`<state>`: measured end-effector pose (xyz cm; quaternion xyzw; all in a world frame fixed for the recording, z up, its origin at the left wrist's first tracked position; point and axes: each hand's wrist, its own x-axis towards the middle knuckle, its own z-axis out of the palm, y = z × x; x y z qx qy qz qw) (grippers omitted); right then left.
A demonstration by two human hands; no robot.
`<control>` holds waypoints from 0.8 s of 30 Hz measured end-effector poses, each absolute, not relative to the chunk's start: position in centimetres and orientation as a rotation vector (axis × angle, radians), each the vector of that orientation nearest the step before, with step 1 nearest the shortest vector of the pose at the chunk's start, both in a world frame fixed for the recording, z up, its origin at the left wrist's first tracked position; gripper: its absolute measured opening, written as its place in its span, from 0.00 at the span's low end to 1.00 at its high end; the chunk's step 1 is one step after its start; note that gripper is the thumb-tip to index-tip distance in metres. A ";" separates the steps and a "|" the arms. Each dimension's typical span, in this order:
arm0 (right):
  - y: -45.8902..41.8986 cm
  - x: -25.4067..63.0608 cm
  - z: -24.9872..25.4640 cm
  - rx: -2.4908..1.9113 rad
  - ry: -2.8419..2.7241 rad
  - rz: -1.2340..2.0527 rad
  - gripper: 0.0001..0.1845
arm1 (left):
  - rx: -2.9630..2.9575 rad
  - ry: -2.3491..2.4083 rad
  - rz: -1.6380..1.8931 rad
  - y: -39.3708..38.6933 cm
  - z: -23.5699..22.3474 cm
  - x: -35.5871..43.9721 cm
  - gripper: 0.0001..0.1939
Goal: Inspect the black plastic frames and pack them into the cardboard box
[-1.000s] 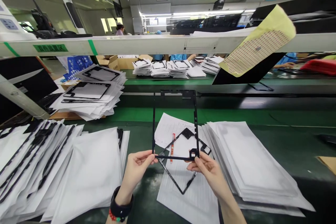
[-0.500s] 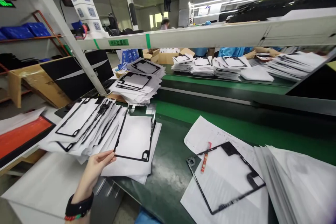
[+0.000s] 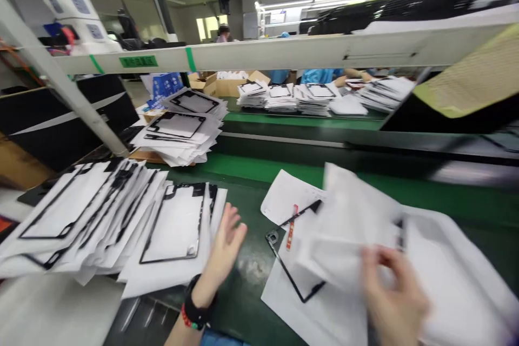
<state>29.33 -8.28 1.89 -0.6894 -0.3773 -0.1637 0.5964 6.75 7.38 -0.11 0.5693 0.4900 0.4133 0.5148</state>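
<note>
My left hand (image 3: 223,251) hovers open, fingers spread, just right of a black frame lying on a white sheet (image 3: 174,227) at the near left. My right hand (image 3: 391,294), blurred by motion, pinches a white sheet (image 3: 352,227) and lifts it off the pile of white sheets (image 3: 454,275) at the right. Under that lifted sheet another black frame (image 3: 284,267) lies on paper with a small red strip (image 3: 291,227) on it.
A fanned heap of sheets with black frames (image 3: 81,211) fills the left. A further stack (image 3: 178,130) sits behind it by a slanted metal post (image 3: 60,81). A green belt (image 3: 284,170) runs across, under a white shelf rail (image 3: 284,51). Other workers sit beyond.
The black frame held up in both hands was laid on the left stack; my left hand let go and drew right. My right hand now lifts a white sheet from the right pile.
</note>
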 end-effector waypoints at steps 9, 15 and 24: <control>-6.8 25.2 0.2 -1.628 -1.084 -0.164 0.09 | 1.245 0.754 0.757 4.3 1.1 10.0 0.30; -6.2 27.5 -0.5 -1.527 -0.755 0.397 0.24 | 1.236 0.815 0.776 4.7 0.0 8.3 0.34; -9.3 30.0 0.4 -1.403 -0.362 0.098 0.24 | 1.341 1.682 1.002 13.5 0.3 -7.1 0.31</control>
